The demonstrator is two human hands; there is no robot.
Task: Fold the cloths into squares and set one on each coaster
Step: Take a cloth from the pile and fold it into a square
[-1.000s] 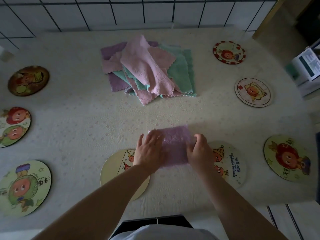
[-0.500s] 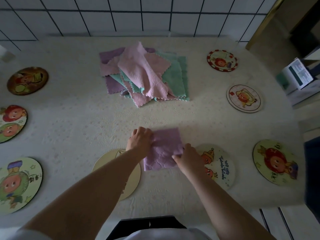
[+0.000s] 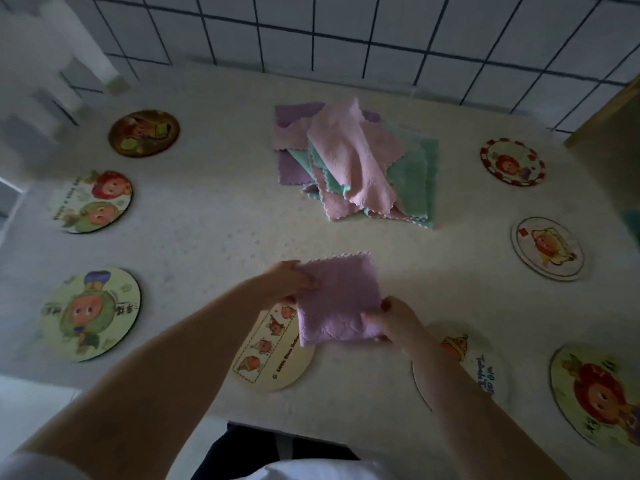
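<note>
Left hand (image 3: 289, 280) and right hand (image 3: 398, 322) pinch opposite edges of the folded purple cloth (image 3: 337, 299), which overlaps the cream coaster (image 3: 273, 355) on the tabletop (image 3: 207, 237).

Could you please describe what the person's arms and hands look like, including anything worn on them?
Both forearms are bare, and so are the left hand and the right hand: no gloves, watch or rings show. A pale sleeve edge appears at the left upper arm.

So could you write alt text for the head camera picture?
Two bare hands, left hand and right hand, hold a folded lilac square cloth above a cream table, ringed by round cartoon coasters, with a pile of pink, green and purple cloths behind.
</note>
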